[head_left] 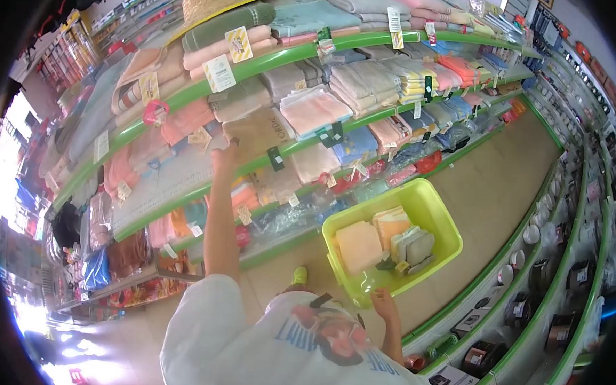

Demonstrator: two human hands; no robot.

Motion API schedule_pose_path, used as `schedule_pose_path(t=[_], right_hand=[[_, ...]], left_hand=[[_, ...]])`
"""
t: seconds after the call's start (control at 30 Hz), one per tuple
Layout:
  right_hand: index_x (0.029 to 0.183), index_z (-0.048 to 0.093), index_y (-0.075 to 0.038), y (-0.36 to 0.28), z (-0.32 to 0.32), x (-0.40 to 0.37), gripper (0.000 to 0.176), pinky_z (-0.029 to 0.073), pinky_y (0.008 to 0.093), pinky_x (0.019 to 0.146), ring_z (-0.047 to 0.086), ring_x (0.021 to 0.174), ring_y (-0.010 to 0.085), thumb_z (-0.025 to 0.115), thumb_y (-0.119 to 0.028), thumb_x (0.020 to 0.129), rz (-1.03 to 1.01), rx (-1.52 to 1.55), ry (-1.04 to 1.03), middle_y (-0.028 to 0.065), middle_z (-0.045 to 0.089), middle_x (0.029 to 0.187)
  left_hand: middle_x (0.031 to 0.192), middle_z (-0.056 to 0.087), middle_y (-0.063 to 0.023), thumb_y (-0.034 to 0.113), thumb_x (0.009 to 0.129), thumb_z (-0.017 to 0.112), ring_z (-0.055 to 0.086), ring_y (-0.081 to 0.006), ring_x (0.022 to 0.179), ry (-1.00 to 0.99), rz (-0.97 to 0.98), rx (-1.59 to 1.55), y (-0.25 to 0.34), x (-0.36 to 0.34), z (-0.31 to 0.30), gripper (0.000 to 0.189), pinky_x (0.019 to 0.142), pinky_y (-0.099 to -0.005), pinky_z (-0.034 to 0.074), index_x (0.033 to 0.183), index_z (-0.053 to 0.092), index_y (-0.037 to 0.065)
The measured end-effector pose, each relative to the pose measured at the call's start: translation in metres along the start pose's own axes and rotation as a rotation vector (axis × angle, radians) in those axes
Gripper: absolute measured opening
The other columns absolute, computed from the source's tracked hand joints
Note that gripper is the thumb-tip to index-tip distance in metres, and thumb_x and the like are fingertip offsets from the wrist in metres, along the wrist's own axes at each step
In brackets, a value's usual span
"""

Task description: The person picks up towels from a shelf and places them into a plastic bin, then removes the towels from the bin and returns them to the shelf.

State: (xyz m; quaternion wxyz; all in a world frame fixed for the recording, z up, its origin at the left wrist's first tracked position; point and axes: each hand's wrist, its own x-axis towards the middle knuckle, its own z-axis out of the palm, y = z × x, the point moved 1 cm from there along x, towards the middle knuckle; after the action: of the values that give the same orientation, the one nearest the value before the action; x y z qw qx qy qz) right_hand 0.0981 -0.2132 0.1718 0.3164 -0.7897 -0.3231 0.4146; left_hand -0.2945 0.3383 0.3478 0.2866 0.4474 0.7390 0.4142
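My left hand (224,155) reaches up to a middle shelf, its fingers closed at the left edge of a folded brown towel (259,135) with dark lettering. Lower down, my right hand (383,305) is closed at the near rim of a yellow-green plastic basket (436,199). Inside the basket are a folded peach towel (359,245), an orange patterned towel (390,225) and grey folded towels (414,248), some with tags. A pale pink towel (316,111) lies right of the brown one.
Green-edged shelves (294,52) with several stacks of towels and hanging price tags curve along the left. A straw hat (217,6) sits on top. Shelves of boxes and dark containers (518,308) run along the right, with the tan floor (494,171) between. A yellow-green shoe (300,274) shows below.
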Motion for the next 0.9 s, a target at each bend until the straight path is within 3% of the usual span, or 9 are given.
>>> schedule_pose_path(t=[0.13,0.33,0.47,0.5,0.57,0.6,0.67,0.8,0.9], right_hand=[[0.114,0.055,-0.001,0.003,0.017,-0.005,0.042,0.052,0.0361,0.075,0.066,0.086,0.0264,0.066,-0.029,0.085,0.081,0.007,-0.015,0.0178,0.066,0.098],[0.114,0.057,-0.001,-0.023,0.032,0.017,0.043,0.052,0.0353,0.074,0.065,0.083,0.0252,0.065,-0.031,0.085,0.014,-0.043,-0.104,0.0157,0.066,0.094],[0.114,0.057,-0.002,-0.059,0.037,0.055,0.041,0.051,0.0329,0.072,0.065,0.081,0.0207,0.065,-0.031,0.086,-0.111,0.068,-0.154,0.012,0.066,0.092],[0.113,0.057,-0.002,-0.071,0.04,0.067,0.04,0.051,0.0321,0.071,0.064,0.081,0.0193,0.065,-0.031,0.086,-0.129,0.134,-0.179,0.0111,0.066,0.092],[0.113,0.058,-0.004,-0.123,0.039,0.076,0.036,0.05,0.0283,0.069,0.064,0.081,0.015,0.064,-0.029,0.088,-0.19,0.278,-0.242,0.0075,0.065,0.091],[0.112,0.059,-0.005,-0.149,0.036,0.082,0.034,0.05,0.028,0.07,0.064,0.081,0.0149,0.063,-0.029,0.088,-0.188,0.335,-0.251,0.0068,0.065,0.091],[0.11,0.061,-0.006,-0.198,0.035,0.106,0.031,0.05,0.0274,0.07,0.064,0.08,0.0146,0.062,-0.029,0.089,-0.189,0.452,-0.27,0.0055,0.065,0.091],[0.1,0.064,-0.007,-0.31,0.024,0.168,0.026,0.048,0.0287,0.073,0.062,0.084,0.0125,0.058,-0.03,0.09,-0.408,0.318,-0.19,0.0028,0.066,0.092],[0.101,0.062,-0.009,-0.374,0.037,0.242,0.027,0.046,0.0294,0.072,0.06,0.081,0.0122,0.062,-0.031,0.086,-0.327,0.708,-0.015,0.0017,0.063,0.087]], left_hand=[[0.065,0.056,-0.0079,0.031,0.075,0.074,0.053,-0.0145,0.055,-0.308,-0.141,-0.248,0.019,-0.001,-0.008,0.033,0.045,-0.027,0.037,0.075,0.061,0.0],[0.06,0.053,-0.0014,0.027,0.08,0.072,0.045,-0.0119,0.046,-0.443,-0.071,-0.427,0.005,-0.002,-0.01,0.028,0.042,-0.0253,0.033,0.077,0.061,0.002],[0.103,0.062,-0.0119,0.023,0.085,0.065,0.062,-0.0212,0.094,-0.514,0.073,-0.927,0.015,-0.086,-0.063,0.042,0.078,-0.034,0.052,0.114,0.054,-0.004],[0.114,0.058,-0.0129,0.022,0.085,0.061,0.058,-0.0244,0.104,-0.552,0.155,-0.879,-0.019,-0.086,-0.068,0.046,0.087,-0.0376,0.05,0.122,0.048,-0.003],[0.125,0.052,-0.0157,0.018,0.083,0.057,0.054,-0.0315,0.115,-0.563,-0.043,-1.024,-0.041,-0.114,-0.09,0.053,0.095,-0.043,0.048,0.13,0.041,-0.001],[0.124,0.05,-0.0175,0.016,0.08,0.055,0.053,-0.0354,0.115,-0.528,-0.331,-1.205,-0.024,-0.148,-0.111,0.055,0.094,-0.0448,0.048,0.131,0.04,0.0],[0.125,0.049,-0.0178,0.011,0.075,0.053,0.052,-0.0367,0.116,-0.618,-0.433,-1.272,-0.048,-0.165,-0.124,0.059,0.095,-0.0518,0.049,0.131,0.038,0.001],[0.122,0.054,-0.0182,0.005,0.071,0.049,0.055,-0.0365,0.113,-0.681,-0.508,-1.264,-0.096,-0.172,-0.121,0.059,0.094,-0.0514,0.05,0.129,0.042,-0.001],[0.119,0.058,-0.0184,0.003,0.07,0.049,0.058,-0.0359,0.11,-0.792,-0.544,-1.26,-0.098,-0.167,-0.116,0.056,0.094,-0.0507,0.05,0.126,0.045,-0.003]])
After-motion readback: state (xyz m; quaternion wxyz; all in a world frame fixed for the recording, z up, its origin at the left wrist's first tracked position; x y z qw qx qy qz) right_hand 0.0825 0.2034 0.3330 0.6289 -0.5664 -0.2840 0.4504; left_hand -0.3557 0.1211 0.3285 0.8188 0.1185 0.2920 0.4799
